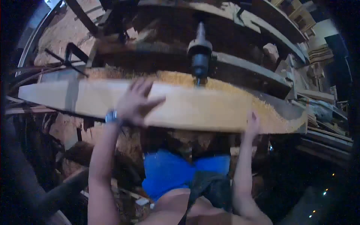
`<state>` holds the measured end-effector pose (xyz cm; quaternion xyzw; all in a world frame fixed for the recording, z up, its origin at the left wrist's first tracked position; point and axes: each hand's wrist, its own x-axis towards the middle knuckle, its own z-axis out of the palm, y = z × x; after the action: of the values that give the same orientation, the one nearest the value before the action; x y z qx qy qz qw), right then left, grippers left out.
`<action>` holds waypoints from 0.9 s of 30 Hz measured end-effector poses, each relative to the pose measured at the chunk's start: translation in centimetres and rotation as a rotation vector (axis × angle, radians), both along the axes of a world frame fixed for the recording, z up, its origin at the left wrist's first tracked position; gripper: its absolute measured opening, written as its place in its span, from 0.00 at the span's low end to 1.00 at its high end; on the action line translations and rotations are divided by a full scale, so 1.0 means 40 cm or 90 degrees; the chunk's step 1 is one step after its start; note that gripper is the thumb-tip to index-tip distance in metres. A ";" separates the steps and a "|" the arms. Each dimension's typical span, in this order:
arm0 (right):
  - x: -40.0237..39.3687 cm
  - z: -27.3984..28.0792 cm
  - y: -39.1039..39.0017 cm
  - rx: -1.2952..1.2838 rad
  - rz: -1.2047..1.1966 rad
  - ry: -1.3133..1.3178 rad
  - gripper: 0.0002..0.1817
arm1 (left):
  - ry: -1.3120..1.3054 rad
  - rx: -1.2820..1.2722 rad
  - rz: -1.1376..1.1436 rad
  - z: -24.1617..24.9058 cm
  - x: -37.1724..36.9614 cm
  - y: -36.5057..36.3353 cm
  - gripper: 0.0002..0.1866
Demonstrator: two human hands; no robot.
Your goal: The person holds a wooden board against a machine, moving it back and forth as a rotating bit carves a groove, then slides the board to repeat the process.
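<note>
A long pale wooden plank (195, 108), tapered at its left end, lies across the worktable in front of me. My left hand (139, 102) rests on its upper face, fingers spread apart, a watch on the wrist. At the plank's right end, my right hand (253, 123) grips the edge near the corner; part of its fingers is hidden. Above the plank's far edge hangs a machine spindle (200, 56) holding a bit (199, 81), whose tip overlaps that edge in this view.
Yellow sawdust (273, 112) is heaped along the plank's far side and right end. Dark beams (255, 69) cross behind the spindle. Bent metal bars (69, 56) stand at the left. Stacked boards (322, 97) lie at the right, and wood scraps litter the ground.
</note>
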<state>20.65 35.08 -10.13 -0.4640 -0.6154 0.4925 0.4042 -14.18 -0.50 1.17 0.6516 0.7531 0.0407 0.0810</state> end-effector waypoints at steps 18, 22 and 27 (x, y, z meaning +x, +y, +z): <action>-0.131 0.100 -0.020 -0.054 0.015 0.034 0.16 | 0.007 0.066 -0.006 -0.032 -0.074 0.004 0.62; -0.002 0.079 -0.098 -0.026 0.029 0.011 0.15 | -0.002 0.035 -0.017 -0.047 -0.013 -0.060 0.61; 0.093 0.101 -0.240 -0.109 -0.062 0.008 0.15 | -0.059 -0.036 -0.005 -0.022 0.064 -0.139 0.59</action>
<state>24.37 25.48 -6.11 -0.5231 -0.5452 0.5262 0.3902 -11.64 -6.06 0.29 0.6495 0.7467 0.0494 0.1344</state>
